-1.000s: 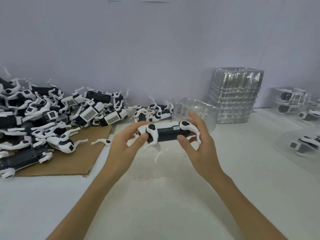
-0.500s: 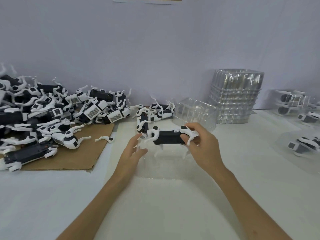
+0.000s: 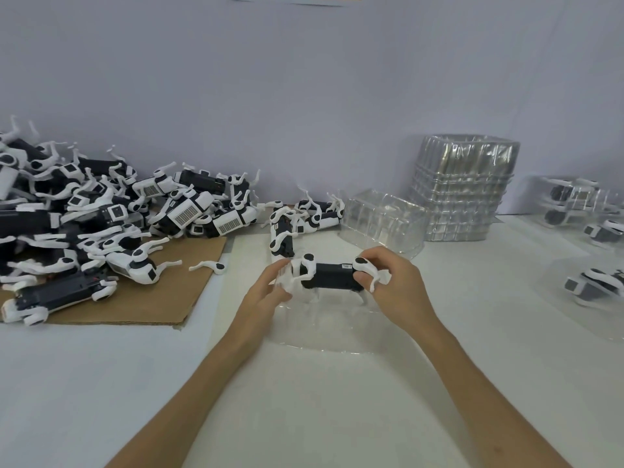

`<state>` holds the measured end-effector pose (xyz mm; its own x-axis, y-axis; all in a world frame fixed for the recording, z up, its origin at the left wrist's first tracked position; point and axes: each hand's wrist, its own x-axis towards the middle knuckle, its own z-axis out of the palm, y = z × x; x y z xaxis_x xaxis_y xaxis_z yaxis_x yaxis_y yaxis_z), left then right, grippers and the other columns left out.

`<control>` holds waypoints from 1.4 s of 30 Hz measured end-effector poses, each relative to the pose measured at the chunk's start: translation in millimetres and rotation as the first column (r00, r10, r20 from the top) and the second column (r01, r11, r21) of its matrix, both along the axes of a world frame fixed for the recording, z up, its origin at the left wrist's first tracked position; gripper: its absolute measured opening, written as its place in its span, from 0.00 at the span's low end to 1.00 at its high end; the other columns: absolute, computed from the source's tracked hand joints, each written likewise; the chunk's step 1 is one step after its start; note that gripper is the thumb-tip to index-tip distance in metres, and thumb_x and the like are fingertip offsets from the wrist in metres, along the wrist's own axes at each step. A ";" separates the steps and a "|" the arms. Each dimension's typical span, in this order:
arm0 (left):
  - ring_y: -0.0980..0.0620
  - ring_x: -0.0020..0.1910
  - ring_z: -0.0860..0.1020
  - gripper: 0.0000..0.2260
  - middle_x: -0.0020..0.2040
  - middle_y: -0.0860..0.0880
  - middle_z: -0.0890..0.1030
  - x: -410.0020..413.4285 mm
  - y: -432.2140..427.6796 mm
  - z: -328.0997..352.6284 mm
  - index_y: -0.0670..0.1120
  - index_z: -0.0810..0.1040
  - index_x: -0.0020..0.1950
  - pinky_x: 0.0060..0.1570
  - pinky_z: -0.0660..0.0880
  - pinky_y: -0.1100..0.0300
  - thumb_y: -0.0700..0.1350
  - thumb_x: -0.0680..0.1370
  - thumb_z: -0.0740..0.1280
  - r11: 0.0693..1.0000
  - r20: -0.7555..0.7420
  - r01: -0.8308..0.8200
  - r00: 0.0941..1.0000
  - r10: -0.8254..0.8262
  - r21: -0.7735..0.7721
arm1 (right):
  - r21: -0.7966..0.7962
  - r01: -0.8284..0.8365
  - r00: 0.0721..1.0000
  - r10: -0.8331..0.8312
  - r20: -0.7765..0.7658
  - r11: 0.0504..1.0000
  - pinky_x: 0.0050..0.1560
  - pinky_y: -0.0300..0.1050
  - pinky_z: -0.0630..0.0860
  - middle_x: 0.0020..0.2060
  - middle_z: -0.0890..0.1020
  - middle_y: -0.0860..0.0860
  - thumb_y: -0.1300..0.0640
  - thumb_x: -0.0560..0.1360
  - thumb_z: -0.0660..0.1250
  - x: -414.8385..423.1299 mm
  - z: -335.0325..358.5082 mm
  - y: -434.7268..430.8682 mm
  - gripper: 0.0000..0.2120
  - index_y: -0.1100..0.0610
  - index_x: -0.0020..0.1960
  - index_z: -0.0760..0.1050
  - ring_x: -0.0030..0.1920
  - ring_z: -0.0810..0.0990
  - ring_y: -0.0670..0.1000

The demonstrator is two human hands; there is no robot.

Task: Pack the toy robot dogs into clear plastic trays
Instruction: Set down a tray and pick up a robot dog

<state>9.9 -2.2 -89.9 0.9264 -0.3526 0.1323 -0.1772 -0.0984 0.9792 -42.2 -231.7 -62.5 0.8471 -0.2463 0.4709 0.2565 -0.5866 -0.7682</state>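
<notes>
The white table point(image 3: 320, 410) carries a heap of toy dogs point(image 3: 101, 224) on cardboard point(image 3: 145, 302) at the left and stacked trays point(image 3: 462, 190) at the back. Over a clear plastic tray point(image 3: 324, 329) (barely visible) the toy robot dog point(image 3: 332, 275) is upright. The right hand point(image 3: 398, 288) pinches its right end. The left hand point(image 3: 263, 295) touches the tray's left edge, fingers loosely straight.

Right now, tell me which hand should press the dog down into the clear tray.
Probably right. The right hand grips the toy robot dog over the clear tray; the left hand is only at its other end, fingers relaxed.
</notes>
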 end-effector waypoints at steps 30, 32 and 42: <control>0.66 0.67 0.69 0.17 0.67 0.60 0.73 0.3 -5.7 -5.4 0.59 0.84 0.50 0.58 0.67 0.69 0.46 0.70 0.59 0.995 0.200 -0.091 0.977 0.080 0.045 | -0.120 -0.179 0.956 0.144 -0.255 0.976 0.46 0.40 0.75 0.45 0.83 0.42 0.66 0.76 0.69 -8.3 11.9 -19.8 0.14 0.47 0.51 0.79 0.45 0.80 0.44; 0.70 0.66 0.68 0.16 0.67 0.60 0.72 0.4 -6.5 -6.8 0.61 0.83 0.45 0.58 0.64 0.71 0.47 0.71 0.57 0.994 0.178 -0.079 0.982 0.063 0.081 | -0.130 -0.185 0.952 0.145 -0.268 0.974 0.47 0.41 0.76 0.44 0.83 0.42 0.68 0.75 0.68 -8.2 10.6 -19.6 0.15 0.48 0.51 0.79 0.45 0.80 0.44; 0.56 0.65 0.73 0.31 0.67 0.59 0.72 -1.4 -7.3 -9.3 0.61 0.63 0.77 0.61 0.67 0.59 0.57 0.72 0.59 0.974 0.056 -0.222 0.974 0.220 0.033 | 0.184 -0.265 0.935 0.299 -0.189 0.946 0.67 0.41 0.70 0.61 0.82 0.42 0.74 0.76 0.66 -8.8 14.5 -28.8 0.24 0.48 0.59 0.81 0.66 0.76 0.39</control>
